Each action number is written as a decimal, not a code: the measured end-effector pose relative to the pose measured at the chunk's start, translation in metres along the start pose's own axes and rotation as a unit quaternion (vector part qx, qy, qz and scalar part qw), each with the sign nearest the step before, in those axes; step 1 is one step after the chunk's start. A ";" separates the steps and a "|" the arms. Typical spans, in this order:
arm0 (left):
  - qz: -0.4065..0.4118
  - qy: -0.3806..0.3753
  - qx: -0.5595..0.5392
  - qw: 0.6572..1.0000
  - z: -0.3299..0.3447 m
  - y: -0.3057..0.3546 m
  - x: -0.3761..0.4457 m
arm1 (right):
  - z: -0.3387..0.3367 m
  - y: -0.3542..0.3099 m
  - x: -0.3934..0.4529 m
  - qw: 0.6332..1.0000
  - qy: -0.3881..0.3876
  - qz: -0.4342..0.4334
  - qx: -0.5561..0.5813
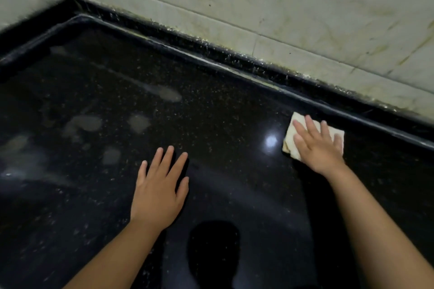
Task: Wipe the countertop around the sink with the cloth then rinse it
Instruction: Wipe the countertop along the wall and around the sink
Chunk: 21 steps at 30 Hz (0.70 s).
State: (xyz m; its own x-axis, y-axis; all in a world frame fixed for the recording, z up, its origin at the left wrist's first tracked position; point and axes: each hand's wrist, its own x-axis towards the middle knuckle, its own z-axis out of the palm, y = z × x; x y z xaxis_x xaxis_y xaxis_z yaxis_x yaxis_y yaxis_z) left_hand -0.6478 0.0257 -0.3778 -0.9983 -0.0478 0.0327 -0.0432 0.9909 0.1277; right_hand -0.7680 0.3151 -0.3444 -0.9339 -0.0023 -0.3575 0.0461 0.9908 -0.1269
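1. Counter (211, 124): black, speckled, glossy stone. A raised black lip runs along its back edge and round its back-left corner.
2. Cloth (296, 134): pale, folded, lying flat on the counter near the back edge towards the right, just in front of the raised lip.
3. Right hand (317, 145): laid palm-down on the cloth. The fingers (301, 129) are straight and spread, pressing the cloth against the counter; they do not curl round it. Cloth edges show to the left of the hand and beyond the fingertips.
4. Left hand (159, 192): palm-down over the middle of the counter, well apart from the cloth. Its fingers are straight, slightly spread, and hold nothing. Whether the palm touches the surface cannot be told.
5. Smudges (87, 123): greyish patches on the left half of the counter, towards the left edge.
6. Wall tiles (305, 7): pale, stained, rising behind the back edge; grime lines the joint.
7. Light reflection (271, 141): a bright spot on the counter just left of the cloth.
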 end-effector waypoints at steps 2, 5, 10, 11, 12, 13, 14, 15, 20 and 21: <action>0.003 -0.014 0.009 1.000 0.000 0.000 0.002 | -0.003 -0.027 0.026 0.999 0.016 0.022 0.019; 0.000 -0.029 -0.009 1.000 0.000 0.000 0.001 | -0.003 -0.078 0.060 0.998 0.033 0.008 0.053; -0.021 -0.015 -0.080 0.996 0.000 0.000 0.000 | 0.009 -0.158 0.060 0.992 0.010 -0.127 0.009; -0.023 -0.012 -0.085 0.996 0.000 0.001 0.000 | 0.014 -0.166 0.050 0.986 0.000 -0.168 -0.002; -0.024 -0.014 -0.086 0.996 -0.001 0.001 0.000 | 0.019 -0.168 0.037 0.979 -0.008 -0.206 -0.010; -0.025 -0.017 -0.084 0.996 -0.001 0.001 0.000 | 0.022 -0.164 0.024 0.971 -0.018 -0.238 -0.016; -0.026 -0.019 -0.084 0.996 -0.001 0.001 -0.001 | 0.025 -0.154 0.012 0.964 -0.027 -0.264 -0.024; -0.027 -0.018 -0.085 0.996 0.000 0.000 -0.001 | 0.026 -0.140 0.002 0.960 -0.036 -0.277 -0.031; -0.025 -0.018 -0.069 0.997 0.001 0.000 0.000 | 0.019 -0.013 -0.020 0.990 -0.019 -0.113 -0.079; -0.026 -0.021 -0.066 0.997 0.001 0.001 0.000 | 0.014 0.012 -0.020 0.996 -0.006 -0.049 -0.073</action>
State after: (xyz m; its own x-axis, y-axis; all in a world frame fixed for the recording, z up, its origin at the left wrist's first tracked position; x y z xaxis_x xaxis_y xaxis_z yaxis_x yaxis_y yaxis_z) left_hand -0.6483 0.0265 -0.3789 -0.9956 -0.0915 -0.0181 -0.0931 0.9620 0.2569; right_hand -0.7435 0.3252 -0.3514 -0.9272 -0.1007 -0.3608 -0.0976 0.9949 -0.0268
